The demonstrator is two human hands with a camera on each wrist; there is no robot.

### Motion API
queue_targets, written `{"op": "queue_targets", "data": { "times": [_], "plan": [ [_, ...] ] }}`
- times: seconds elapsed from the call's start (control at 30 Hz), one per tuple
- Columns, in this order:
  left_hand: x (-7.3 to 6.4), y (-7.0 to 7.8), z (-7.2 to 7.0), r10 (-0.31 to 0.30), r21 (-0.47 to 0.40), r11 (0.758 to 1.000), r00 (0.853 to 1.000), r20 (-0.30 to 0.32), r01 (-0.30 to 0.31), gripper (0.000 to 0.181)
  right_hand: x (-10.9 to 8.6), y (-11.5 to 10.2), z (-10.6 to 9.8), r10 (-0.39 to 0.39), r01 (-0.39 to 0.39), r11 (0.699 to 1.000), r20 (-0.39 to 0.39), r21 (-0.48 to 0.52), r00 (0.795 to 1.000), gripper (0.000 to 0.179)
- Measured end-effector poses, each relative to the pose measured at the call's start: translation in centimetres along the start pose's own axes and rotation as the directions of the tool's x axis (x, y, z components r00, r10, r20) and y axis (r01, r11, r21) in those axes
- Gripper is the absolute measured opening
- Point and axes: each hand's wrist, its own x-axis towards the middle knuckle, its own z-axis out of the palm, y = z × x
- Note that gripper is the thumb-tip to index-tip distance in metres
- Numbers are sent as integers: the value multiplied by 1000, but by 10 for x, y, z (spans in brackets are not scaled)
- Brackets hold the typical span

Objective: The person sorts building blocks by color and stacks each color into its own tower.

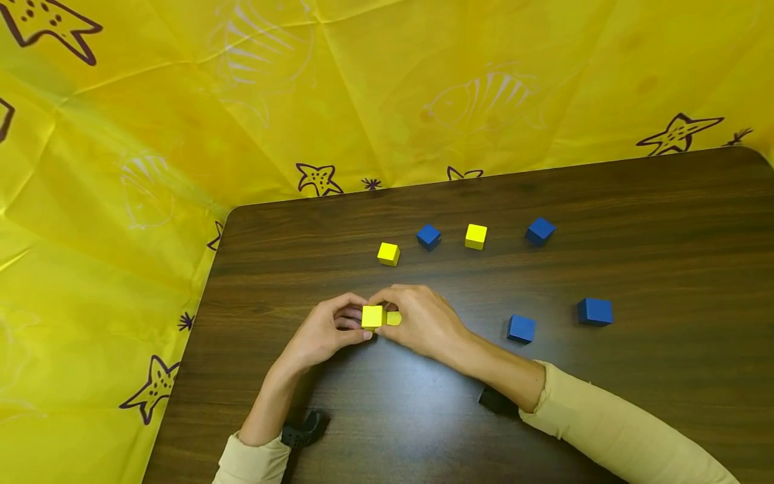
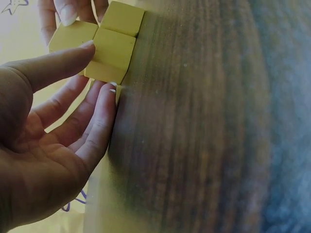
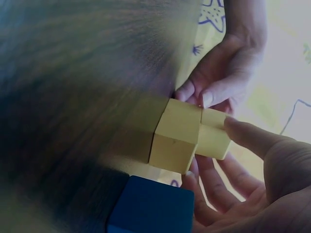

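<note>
Three yellow cubes stand grouped between the hands. Two lie side by side on the table: a left lower cube and a right lower cube. On the left one sits an upper yellow cube. My right hand pinches this upper cube between thumb and fingers; its thumb shows on the near face. Reaching in from the left, my left hand holds the left lower cube, thumb in front and fingers behind. In the right wrist view the left lower cube is mostly hidden.
Behind the hands lie a yellow cube, a blue cube, another yellow cube and another blue cube. Two more blue cubes lie right. A yellow patterned cloth borders the brown table.
</note>
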Motion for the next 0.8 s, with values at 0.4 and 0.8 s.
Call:
{"op": "queue_targets", "data": {
  "times": [0.4, 0.8],
  "plan": [
    [-1, 0, -1, -14, 23, 1000, 1000, 22, 13, 39, -1, -1, 1, -29, 29, 1000, -12, -6, 1000, 35],
    [-2, 0, -2, -17, 34, 999, 1000, 23, 16, 39, -3, 2, -3, -15, 15, 1000, 6, 15, 1000, 39]
  ]
}}
